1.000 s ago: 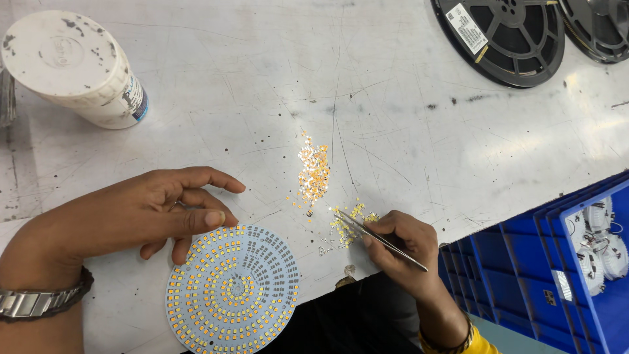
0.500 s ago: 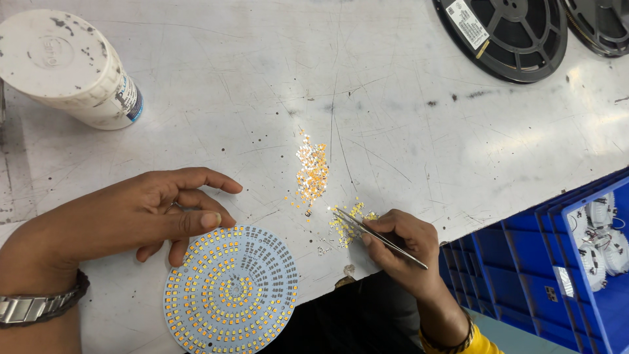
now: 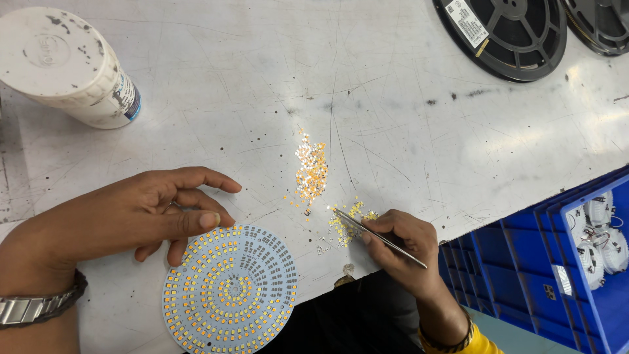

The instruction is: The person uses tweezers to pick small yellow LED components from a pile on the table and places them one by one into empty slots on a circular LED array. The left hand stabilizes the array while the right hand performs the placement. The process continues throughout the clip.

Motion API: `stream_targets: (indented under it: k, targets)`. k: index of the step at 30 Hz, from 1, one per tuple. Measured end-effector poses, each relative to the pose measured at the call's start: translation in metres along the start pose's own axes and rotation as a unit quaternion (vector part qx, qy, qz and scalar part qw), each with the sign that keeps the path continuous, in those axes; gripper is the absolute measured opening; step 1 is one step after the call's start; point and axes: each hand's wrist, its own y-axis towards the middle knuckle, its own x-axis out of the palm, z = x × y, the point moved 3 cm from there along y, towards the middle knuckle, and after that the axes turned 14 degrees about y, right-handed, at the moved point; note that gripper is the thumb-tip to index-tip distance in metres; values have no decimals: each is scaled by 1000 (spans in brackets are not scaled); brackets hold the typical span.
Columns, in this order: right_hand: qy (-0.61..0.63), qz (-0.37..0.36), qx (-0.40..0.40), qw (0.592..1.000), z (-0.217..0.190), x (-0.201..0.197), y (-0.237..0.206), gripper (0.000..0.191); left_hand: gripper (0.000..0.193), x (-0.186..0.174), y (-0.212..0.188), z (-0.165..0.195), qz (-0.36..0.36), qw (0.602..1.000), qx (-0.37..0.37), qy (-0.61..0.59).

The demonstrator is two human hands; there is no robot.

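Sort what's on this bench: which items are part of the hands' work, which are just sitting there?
In use: tweezers held in the right hand; round LED board steadied at its edge by the left hand; loose yellow chips on the table.

Lying about: white tub; black reels; blue bins holding white parts.

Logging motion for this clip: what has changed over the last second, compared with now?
Almost nothing. The left hand has edged slightly up and left on the round board, fingers curling a little. The right hand holds the tweezers as before, tips at the loose chips. The chip pile, tub and reels stayed put.
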Motion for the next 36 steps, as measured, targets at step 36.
stream_targets:
  k: [36]
  targets:
    - [58, -121, -84, 987, -29, 37, -27, 14, 70, -7, -1, 7, 93, 983, 153, 35]
